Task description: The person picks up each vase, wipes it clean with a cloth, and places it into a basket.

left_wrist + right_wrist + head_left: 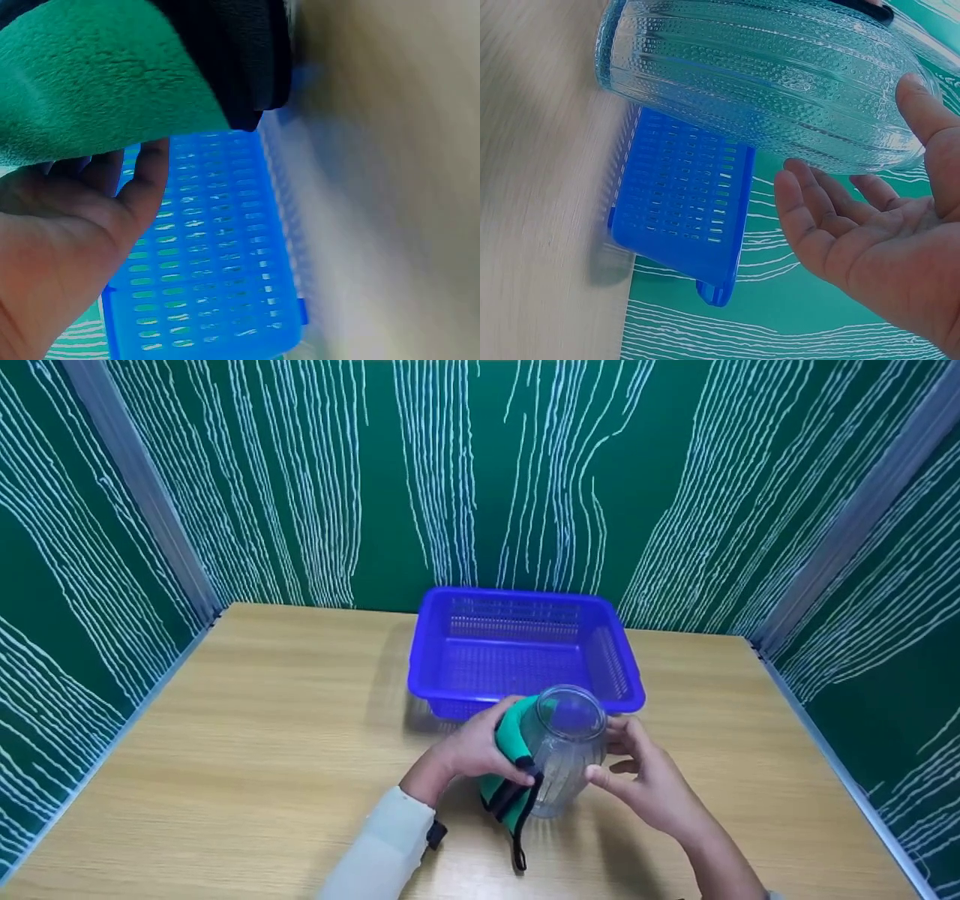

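A clear ribbed glass jar [564, 769] stands near upright in front of the basket, its open mouth uppermost. My left hand [476, 742] grips a green plush cloth [514, 731] with black trim and presses it against the jar's left side. A black loop hangs from the cloth's lower corner. In the left wrist view, the cloth [105, 82] covers most of the left fingertips. My right hand [649, 780] is at the jar's right side with its fingers spread. The right wrist view has the thumb at the glass jar [757, 82] and the other fingers loosely bent beside it.
A blue perforated plastic basket [420, 679] sits behind the hands, near the back of the wooden table [262, 750]. Green panels [645, 480] with wavy white lines and metal posts enclose the table at the back and sides.
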`<control>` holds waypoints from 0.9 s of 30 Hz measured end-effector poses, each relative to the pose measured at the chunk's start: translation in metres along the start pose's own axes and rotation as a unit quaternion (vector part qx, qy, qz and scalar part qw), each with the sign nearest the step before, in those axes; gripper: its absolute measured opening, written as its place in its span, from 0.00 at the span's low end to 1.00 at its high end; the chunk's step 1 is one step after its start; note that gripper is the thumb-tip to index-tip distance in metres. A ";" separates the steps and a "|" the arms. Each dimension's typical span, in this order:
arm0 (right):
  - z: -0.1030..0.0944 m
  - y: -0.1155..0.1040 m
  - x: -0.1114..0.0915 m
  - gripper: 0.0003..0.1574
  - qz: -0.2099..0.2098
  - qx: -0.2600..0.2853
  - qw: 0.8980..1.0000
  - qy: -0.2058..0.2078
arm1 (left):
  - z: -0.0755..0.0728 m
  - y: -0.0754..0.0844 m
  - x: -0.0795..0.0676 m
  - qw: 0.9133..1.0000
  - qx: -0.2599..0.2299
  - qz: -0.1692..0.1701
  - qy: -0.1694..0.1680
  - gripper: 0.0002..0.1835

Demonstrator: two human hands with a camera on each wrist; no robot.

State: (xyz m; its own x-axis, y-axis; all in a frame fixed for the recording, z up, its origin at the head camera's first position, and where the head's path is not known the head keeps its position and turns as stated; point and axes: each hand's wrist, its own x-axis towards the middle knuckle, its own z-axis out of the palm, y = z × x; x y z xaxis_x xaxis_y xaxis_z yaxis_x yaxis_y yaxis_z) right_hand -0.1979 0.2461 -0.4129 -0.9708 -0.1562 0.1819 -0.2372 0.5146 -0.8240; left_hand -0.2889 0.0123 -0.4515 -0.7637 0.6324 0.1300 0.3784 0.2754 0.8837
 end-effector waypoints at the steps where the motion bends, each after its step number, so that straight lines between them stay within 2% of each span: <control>1: 0.000 0.000 0.000 0.35 0.000 0.001 1.000 0.000 | 0.001 -0.002 0.000 1.000 0.002 -0.005 0.000 0.52; 12: 0.001 0.001 0.000 0.34 0.002 0.000 1.000 0.003 | 0.009 -0.018 -0.003 0.998 0.052 -0.045 -0.012 0.48; 27: 0.001 0.001 0.000 0.35 0.009 0.000 1.000 -0.001 | 0.012 -0.025 -0.005 0.995 0.083 -0.052 -0.021 0.45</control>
State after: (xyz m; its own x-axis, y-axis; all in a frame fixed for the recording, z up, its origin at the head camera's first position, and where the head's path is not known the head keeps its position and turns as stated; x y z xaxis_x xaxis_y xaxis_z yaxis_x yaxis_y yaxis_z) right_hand -0.1981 0.2458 -0.4144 -0.9747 -0.1496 0.1663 -0.2205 0.5172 -0.8270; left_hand -0.2880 0.0113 -0.4795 -0.7821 0.6228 0.0197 0.3825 0.4550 0.8041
